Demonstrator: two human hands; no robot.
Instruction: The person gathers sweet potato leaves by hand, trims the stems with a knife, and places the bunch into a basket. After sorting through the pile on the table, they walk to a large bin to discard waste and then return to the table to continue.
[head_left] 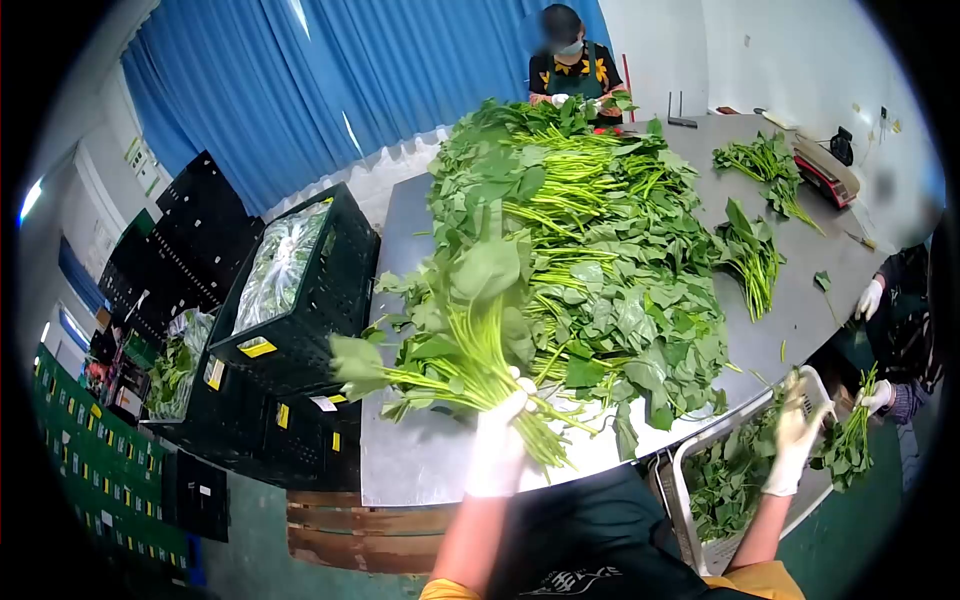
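Left hand (497, 440) grips spinach bunch (450, 340) by its stems | right hand (795, 440), fingers loose, over tray (682, 470) at 3 o'clock | leaves look light, limp, bruisable; I hold stems.

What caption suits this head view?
Gloved left hand grips a leafy greens bunch over the steel table; right hand reaches a tray.

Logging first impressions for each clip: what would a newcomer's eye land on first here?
First, the great heap of leafy greens piled along the middle of the metal table. Next, the left hand, in a white glove, holding a bunch of greens by its stems at the near edge. To the right, the gloved right hand is over a pale crate of leaves, and black crates stand stacked to the left.
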